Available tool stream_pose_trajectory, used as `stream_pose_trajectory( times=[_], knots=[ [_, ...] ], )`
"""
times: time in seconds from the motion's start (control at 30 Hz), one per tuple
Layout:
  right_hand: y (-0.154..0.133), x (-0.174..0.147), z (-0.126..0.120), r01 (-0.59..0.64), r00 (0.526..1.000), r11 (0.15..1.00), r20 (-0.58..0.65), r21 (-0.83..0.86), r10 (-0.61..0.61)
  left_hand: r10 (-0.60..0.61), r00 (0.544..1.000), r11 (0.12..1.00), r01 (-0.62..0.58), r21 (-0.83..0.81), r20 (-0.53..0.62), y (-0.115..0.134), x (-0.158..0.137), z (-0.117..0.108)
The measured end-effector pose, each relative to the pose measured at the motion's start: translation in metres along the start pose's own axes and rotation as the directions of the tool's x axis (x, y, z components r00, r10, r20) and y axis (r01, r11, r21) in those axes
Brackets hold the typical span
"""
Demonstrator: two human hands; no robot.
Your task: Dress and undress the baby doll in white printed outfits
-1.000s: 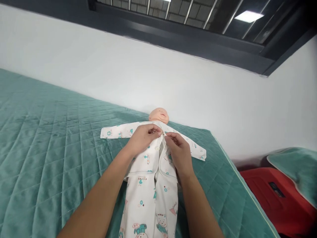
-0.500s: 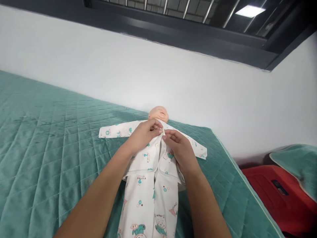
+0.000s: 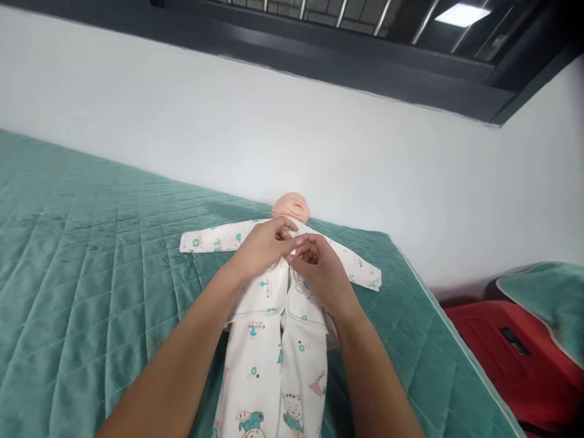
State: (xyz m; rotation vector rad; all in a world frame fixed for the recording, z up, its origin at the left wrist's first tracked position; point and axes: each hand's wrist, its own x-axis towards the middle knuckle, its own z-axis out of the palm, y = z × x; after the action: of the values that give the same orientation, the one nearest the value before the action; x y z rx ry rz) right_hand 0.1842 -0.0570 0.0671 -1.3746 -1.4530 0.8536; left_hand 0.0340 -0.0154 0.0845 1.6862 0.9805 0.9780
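Observation:
A baby doll (image 3: 291, 207) lies on its back, its head near the wall. It wears a long-sleeved white baby shirt (image 3: 260, 291) printed with small figures, its sleeves spread wide. White printed baby pants (image 3: 258, 377) extend below toward me. My left hand (image 3: 269, 242) pinches the shirt's front edge just under the neck. Beside it, with fingertips touching those of the left, my right hand (image 3: 323, 271) is closed on the other front edge. A pale button (image 3: 285, 266) shows just below the fingers. The cloth between the fingertips is mostly hidden.
A green quilted cover (image 3: 104, 267) lies under the doll. Behind rises a white wall (image 3: 319, 140) with a dark window frame and metal bars above. At the right, past the cover's edge, stands a red plastic object (image 3: 493, 347) with green cloth (image 3: 547, 292) over it.
My right hand has shifted slightly left and its fingers have curled more, over the shirt's front opening. The two front edges now lie closer together. My left hand has barely moved.

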Motion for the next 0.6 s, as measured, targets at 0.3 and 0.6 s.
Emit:
stream_pose_trajectory(
  times=[0.3,0.6],
  knots=[
    [-0.0003,0.0,0.0005,-0.018,1.0,0.995,0.019,-0.098,0.02,-0.055,0.998,0.998,0.055,-0.02,-0.015,0.0027,-0.0018,0.0017],
    [-0.0009,-0.0022,0.0009,0.014,0.999,0.98,0.034,-0.198,-0.007,-0.046,0.999,0.999,0.046,-0.009,-0.001,-0.0008,-0.0029,0.0021]
  ],
)
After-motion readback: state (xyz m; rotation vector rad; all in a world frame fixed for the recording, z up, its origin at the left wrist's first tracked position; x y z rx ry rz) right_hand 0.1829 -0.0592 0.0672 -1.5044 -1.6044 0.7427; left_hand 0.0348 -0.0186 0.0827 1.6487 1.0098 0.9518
